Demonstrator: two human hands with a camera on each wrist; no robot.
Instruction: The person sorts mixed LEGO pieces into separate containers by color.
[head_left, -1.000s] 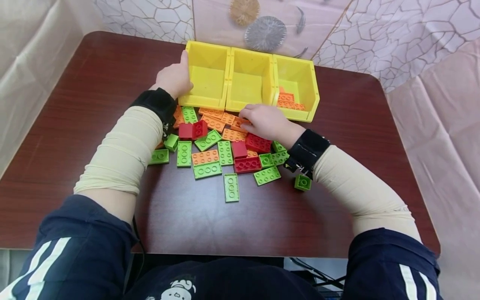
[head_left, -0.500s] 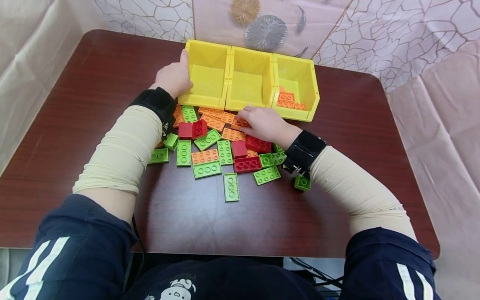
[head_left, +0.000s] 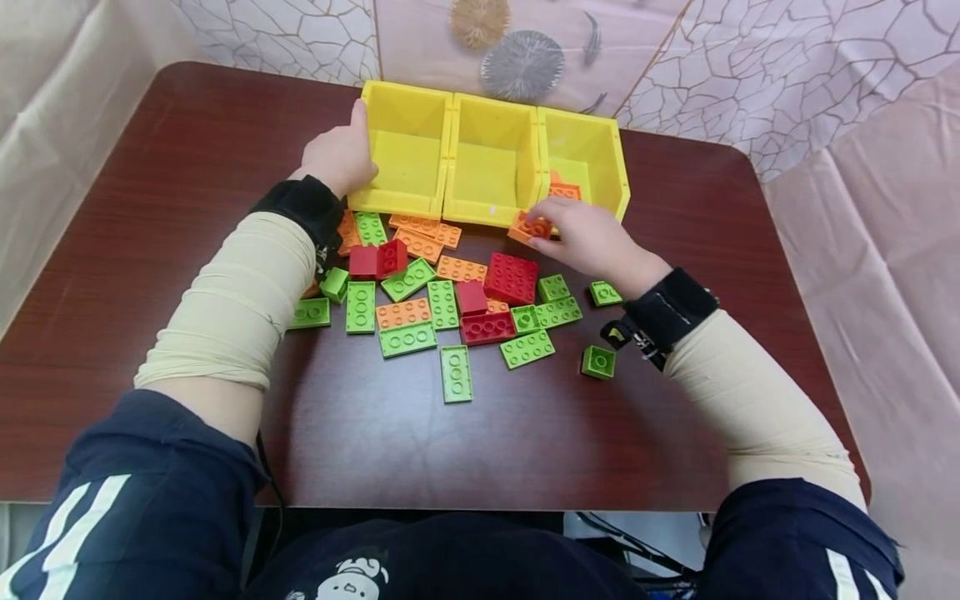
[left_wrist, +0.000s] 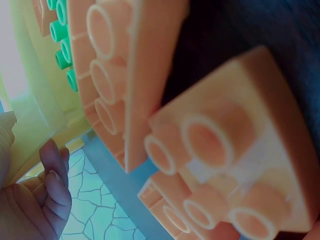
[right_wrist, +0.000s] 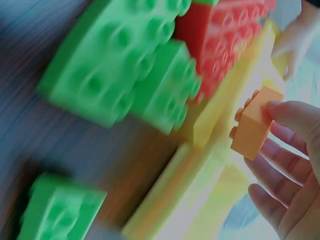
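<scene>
In the head view, my left hand [head_left: 339, 158] grips the left end of a yellow three-compartment bin [head_left: 486, 218], its fingers along the outer wall. My right hand [head_left: 596, 242] pinches an orange toy building brick [head_left: 529, 227] between thumb and fingers, over the bin's front edge near the right compartment. The right wrist view shows this brick [right_wrist: 257, 122] held at its end, studs facing away from the palm. Orange bricks [head_left: 564, 192] lie in the right compartment, partly hidden by my right hand.
Loose bricks are spread in front of the bin: green [head_left: 408, 339], orange [head_left: 403, 313] and red [head_left: 512, 277]. Two green bricks, one nearer [head_left: 598, 362] and one farther [head_left: 606, 293], lie near my right wrist. A patterned cloth [head_left: 787, 75] hangs behind the brown table [head_left: 360, 433].
My right hand has lifted an orange brick from the pile and carried it right toward the right compartment. My left hand keeps its hold on the bin.
</scene>
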